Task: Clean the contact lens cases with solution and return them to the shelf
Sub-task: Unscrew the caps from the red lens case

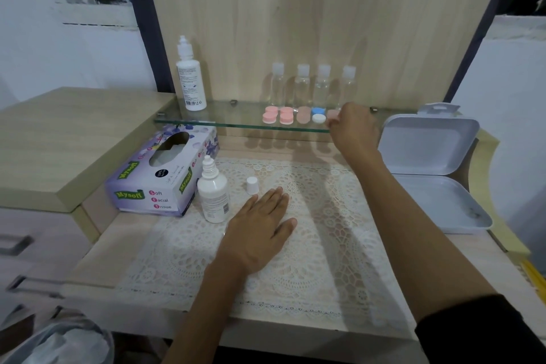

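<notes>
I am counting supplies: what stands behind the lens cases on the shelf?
Four clear bottles stand behind the lens cases. The right hand covers the fourth bottle's base and most of the rightmost case.

The tissue box (165, 174) carries the brand "Mysoft" on green banners across its front and top; on the front face, "Soft Facial Tissue" with red initials; the white solution bottle (213, 195) beside it and the taller bottle (190, 80) on the glass shelf (236, 124) bear label print too small to read.
</notes>
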A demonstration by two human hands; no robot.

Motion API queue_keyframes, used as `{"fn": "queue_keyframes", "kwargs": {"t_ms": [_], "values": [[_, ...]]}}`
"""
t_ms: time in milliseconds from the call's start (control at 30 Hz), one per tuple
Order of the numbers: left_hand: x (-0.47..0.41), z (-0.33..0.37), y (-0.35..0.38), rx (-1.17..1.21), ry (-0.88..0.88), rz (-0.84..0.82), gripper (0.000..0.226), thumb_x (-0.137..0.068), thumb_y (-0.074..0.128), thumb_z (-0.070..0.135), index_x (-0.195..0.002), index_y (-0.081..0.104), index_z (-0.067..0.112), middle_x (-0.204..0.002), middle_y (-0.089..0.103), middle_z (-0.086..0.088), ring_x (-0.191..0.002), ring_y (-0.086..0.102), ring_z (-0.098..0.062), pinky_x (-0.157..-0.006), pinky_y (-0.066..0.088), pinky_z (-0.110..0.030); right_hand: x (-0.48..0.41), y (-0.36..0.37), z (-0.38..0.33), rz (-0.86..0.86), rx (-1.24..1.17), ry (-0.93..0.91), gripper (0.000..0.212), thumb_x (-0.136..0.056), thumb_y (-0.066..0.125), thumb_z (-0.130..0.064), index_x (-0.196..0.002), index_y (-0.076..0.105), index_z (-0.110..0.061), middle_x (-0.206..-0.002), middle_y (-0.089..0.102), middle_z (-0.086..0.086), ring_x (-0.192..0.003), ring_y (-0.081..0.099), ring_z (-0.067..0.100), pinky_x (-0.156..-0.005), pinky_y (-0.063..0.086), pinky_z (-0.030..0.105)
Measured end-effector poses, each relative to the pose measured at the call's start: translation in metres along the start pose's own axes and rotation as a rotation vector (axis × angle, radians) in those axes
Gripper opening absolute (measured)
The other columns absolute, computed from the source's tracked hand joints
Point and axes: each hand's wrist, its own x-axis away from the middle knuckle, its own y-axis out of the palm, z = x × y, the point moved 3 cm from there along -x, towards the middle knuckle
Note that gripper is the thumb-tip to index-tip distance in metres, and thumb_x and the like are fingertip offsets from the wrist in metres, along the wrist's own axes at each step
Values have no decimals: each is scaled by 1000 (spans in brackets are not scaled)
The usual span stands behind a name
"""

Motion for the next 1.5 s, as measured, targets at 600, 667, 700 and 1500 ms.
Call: {"fn": "queue_keyframes", "kwargs": {"t_ms": [600, 667, 700, 1500], "values": [[1, 0, -2, 18, 12, 45, 57, -101, 22, 48, -152, 10, 24, -159, 3, 11, -143, -2, 2, -116, -8, -19, -9, -20, 2, -2, 160, -65, 8, -87, 55, -2, -95, 55, -2, -96, 48, 15, -82, 51, 31, -68, 35, 33], [2, 1, -3, 18, 10, 39, 57, -101, 22, 48, -152, 10, 25, -159, 3, 11, -143, -3, 3, -116, -8, -20, -9, -17, 6, -37, 184, -68, 15, -87, 54, 1, -102, 57, 2, -102, 55, 19, -93, 57, 35, -68, 37, 33], [2, 1, -3, 19, 11, 38, 57, -101, 21, 48, -152, 9, 25, -159, 3, 11, -143, -3, 3, -116, -8, -20, -9, -15, 8, -38, 180, -72, 17, -87, 53, 3, -103, 58, 3, -103, 57, 20, -96, 57, 37, -68, 37, 34], [1, -1, -3, 84, 23, 76, 59, -100, 26, 49, -152, 15, 23, -159, 9, 9, -143, 2, 2, -114, -7, -17, 81, -3, 10, -252, -318, -274, 28, -86, 61, -1, -105, 60, -22, -89, 64, -9, -84, 60, 8, -70, 48, 24]]}}
